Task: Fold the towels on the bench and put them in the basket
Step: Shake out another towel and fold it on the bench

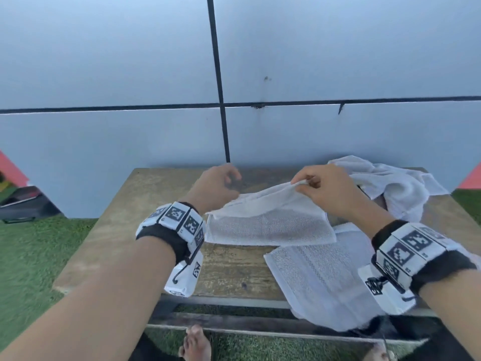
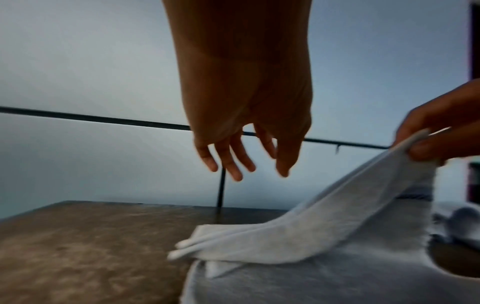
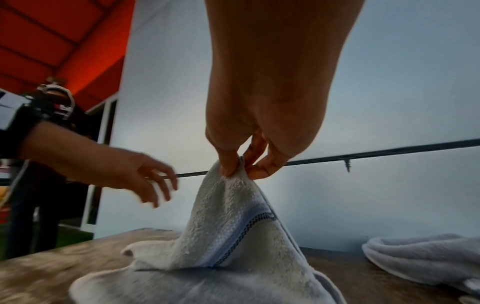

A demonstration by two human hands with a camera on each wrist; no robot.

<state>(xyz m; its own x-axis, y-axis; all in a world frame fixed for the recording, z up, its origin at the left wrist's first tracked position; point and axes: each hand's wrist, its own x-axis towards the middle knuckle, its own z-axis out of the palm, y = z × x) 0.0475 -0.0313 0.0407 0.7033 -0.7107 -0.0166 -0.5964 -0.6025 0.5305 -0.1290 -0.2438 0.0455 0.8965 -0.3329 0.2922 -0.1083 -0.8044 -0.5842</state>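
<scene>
A white towel [image 1: 270, 220] lies partly folded on the wooden bench [image 1: 125, 225]. My right hand [image 1: 302, 185] pinches its far edge between thumb and fingers and lifts it off the wood; the pinch shows in the right wrist view [image 3: 240, 168], with the towel [image 3: 233, 230] hanging in a peak. My left hand [image 1: 230, 175] hovers just left of the lifted edge, fingers loosely spread, holding nothing; the left wrist view shows the left hand [image 2: 244, 166] above the towel [image 2: 298, 232]. No basket is in view.
A second white towel [image 1: 320, 277] lies flat at the bench's near right and overhangs its front edge. A crumpled white towel [image 1: 395, 188] sits at the far right. A grey panelled wall [image 1: 156, 74] stands behind the bench, green turf [image 1: 31, 256] lies around it.
</scene>
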